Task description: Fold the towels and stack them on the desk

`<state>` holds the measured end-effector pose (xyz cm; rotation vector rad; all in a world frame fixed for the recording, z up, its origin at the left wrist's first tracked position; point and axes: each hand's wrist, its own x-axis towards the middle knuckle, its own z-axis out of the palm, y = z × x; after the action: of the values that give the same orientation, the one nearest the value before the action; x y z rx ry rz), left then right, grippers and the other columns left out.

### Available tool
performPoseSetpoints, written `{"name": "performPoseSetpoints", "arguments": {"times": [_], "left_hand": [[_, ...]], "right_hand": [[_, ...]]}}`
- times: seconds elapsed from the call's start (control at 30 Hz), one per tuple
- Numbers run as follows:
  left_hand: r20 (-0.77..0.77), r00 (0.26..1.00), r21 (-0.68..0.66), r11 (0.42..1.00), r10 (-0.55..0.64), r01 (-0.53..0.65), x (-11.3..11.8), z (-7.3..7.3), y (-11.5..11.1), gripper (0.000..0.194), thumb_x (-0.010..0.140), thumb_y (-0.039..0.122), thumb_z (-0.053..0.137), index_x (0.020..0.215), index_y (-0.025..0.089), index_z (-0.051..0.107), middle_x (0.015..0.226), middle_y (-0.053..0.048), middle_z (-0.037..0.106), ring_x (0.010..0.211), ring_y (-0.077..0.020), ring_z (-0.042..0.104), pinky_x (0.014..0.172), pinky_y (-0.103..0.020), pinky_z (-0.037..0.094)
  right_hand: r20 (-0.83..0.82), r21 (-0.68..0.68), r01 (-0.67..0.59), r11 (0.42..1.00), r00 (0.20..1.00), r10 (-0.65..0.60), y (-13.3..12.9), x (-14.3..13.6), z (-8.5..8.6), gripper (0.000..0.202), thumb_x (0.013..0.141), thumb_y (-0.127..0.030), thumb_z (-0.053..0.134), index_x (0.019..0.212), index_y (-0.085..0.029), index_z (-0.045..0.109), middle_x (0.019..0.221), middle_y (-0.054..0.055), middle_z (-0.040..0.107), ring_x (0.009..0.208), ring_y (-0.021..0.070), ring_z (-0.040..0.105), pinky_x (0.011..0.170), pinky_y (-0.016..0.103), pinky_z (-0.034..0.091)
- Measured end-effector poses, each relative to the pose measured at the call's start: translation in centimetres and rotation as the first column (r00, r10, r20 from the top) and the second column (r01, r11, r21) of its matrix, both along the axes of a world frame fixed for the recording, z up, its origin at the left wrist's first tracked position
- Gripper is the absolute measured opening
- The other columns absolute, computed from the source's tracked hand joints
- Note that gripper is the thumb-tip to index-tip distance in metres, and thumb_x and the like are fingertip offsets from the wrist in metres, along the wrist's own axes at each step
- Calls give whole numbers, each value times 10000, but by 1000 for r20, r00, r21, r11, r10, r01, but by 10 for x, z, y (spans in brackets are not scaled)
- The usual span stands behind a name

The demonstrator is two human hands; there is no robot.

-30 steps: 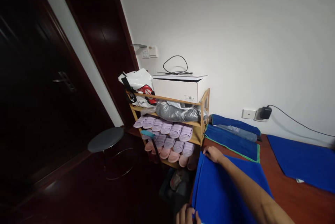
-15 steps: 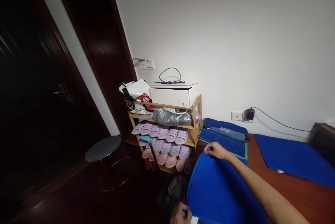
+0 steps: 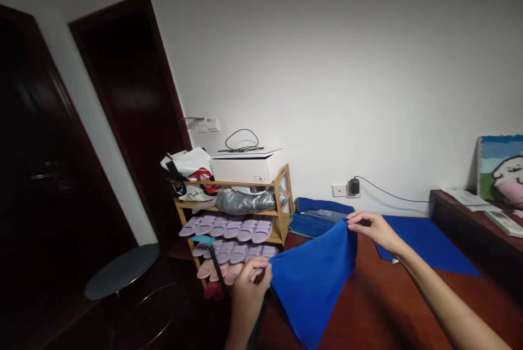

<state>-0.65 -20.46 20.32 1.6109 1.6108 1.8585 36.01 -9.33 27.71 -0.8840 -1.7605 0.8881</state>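
A blue cloth (image 3: 314, 279) hangs stretched between my two hands above the reddish-brown wooden table (image 3: 392, 312). My left hand (image 3: 252, 284) pinches its left upper corner between thumb and fingers. Higher and to the right, my right hand (image 3: 373, 228) pinches the other upper corner. The cloth's lower part drapes down toward the bottom edge of the view. Behind my right hand, another blue cloth (image 3: 425, 243) with a small white tag lies flat on the table. Folded blue towels (image 3: 312, 224) with green edging lie against the wall, partly hidden by the held cloth.
Left of the table stands a wooden shoe rack (image 3: 281, 224) with purple slippers (image 3: 245, 228), a white box (image 3: 241, 169) and a bag (image 3: 194, 167). A round stool (image 3: 122, 271) is at lower left. A black adapter (image 3: 354, 185) sits in the wall socket; a raised ledge (image 3: 453, 219) borders the right.
Both hands have risen, the left one most, and the cloth is now spread between them with its upper edge taut. The view has turned right, bringing a picture on the ledge into sight.
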Motion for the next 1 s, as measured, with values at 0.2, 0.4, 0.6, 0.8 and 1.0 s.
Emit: {"name": "performPoseSetpoints", "arguments": {"times": [0.2,0.4,0.6,0.8,1.0], "left_hand": [[58,969,153,961,-240,229,19,61,19,324,744,492,797,716,210,640,829,-66,750,809,-224,754,721,-306,633],[-13,926,69,924,-377,376,39,99,26,314,779,494,783,750,204,665,882,-76,760,864,-219,745,771,-317,617],[-34,894,49,893,-447,448,51,111,32,319,777,499,795,754,199,690,888,-80,767,871,-226,742,769,-318,607],[-27,867,10,867,-498,498,55,116,33,287,781,471,797,767,200,704,913,-76,772,881,-227,740,807,-330,607],[-124,855,-18,863,-503,505,53,122,35,256,797,449,789,765,200,738,920,-85,782,875,-236,743,756,-319,605]], "right_hand": [[-129,129,225,966,969,-208,-40,39,11,416,724,-613,823,829,-213,789,1073,118,762,1050,265,702,934,397,564],[-29,258,356,898,932,-361,-69,63,10,388,804,-620,754,873,-238,764,966,87,781,909,254,728,816,368,606],[144,436,298,849,908,-393,-90,86,2,320,927,-554,649,1051,-283,767,1080,75,761,962,241,709,858,355,588],[126,423,340,840,896,-427,-94,97,-11,296,879,-556,709,845,-264,742,899,49,762,826,219,717,752,313,588],[151,409,308,859,905,-397,-105,101,-3,333,840,-568,742,736,-255,693,791,49,726,720,205,673,685,321,553]]}}
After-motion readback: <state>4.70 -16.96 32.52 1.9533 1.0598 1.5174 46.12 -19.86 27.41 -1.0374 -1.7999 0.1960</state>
